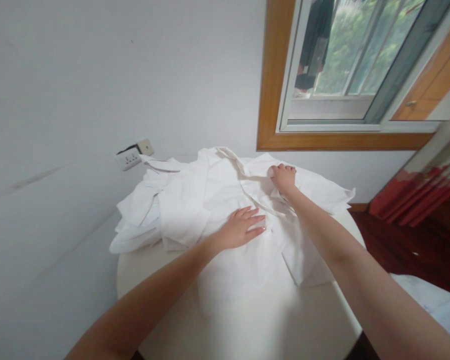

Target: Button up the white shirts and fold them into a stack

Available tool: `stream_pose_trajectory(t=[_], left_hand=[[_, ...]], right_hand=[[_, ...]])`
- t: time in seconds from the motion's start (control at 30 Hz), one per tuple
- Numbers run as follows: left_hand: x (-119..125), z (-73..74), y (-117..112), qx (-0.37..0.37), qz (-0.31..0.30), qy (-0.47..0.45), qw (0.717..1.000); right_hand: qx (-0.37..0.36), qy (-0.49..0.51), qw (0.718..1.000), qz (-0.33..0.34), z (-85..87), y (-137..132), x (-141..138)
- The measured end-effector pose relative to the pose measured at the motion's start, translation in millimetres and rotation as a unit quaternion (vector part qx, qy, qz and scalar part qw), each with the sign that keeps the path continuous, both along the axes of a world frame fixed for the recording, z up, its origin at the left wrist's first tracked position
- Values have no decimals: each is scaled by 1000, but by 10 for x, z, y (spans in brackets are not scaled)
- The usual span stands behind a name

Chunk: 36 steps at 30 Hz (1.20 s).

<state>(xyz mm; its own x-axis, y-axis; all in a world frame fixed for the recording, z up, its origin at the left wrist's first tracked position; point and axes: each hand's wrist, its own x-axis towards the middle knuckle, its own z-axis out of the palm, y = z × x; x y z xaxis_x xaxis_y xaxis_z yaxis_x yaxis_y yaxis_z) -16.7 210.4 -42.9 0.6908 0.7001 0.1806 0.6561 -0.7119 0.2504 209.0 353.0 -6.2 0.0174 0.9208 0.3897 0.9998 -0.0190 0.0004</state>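
Note:
A white cloth garment [225, 195], perhaps a shirt, lies spread and rumpled over a round cream table [247, 330]. A long, narrow strip of its cloth runs in a crease from the far edge toward the middle. My left hand [242, 228] rests flat on the near middle of the cloth, fingers spread. Farther off and to the right, my right hand [284, 178] has its fingers curled down into the cloth. More layered white cloth [142, 227] is heaped at the table's left side. I cannot tell where one piece ends and another begins.
A pale wall stands right behind the table, with a power socket [129, 159] at left. A wood-framed window [279, 141] is at upper right. Beside it hangs a red and cream curtain [408, 195]. Whitish cloth [431, 300] lies at lower right, by the dark red floor.

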Motion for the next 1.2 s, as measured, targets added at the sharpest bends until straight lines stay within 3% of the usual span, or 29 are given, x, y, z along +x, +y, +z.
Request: stream_pose_trajectory(t=[0.17,0.33,0.5,0.6,0.7,0.8,0.9,1.0,1.13,1.2], left_hand=[[-169,-76,-189,-30,-28,55,998],[-287,-95,-282,-28,-50,50,997],[-373,-119,-323,-5,-65,12,998],[-381,-113,-326,8,-56,-17,998],[-390,-53,-322,-1,-76,-57,996],[-437,50,-305,-15,-105,-112,988],[-525,147,-265,-22,-100,-158,982],[-618,198,-219,-27,-85,-187,978],[-644,229,-286,-25,-76,-112,990],[-582,267,-413,9,-26,-40,999]], right_hand=[[-11,47,998,-27,220,187,-8],[34,91,994,-42,493,429,89],[-7,67,997,40,462,504,163],[-27,0,998,50,399,295,66],[-24,-56,994,94,384,-107,-86],[-119,-44,974,189,347,-598,-140],[-232,2,937,263,247,-1047,-47],[-250,12,927,278,123,-1350,77],[-239,-54,934,261,-7,-1480,151],[-240,-69,933,260,-32,-1464,179]])
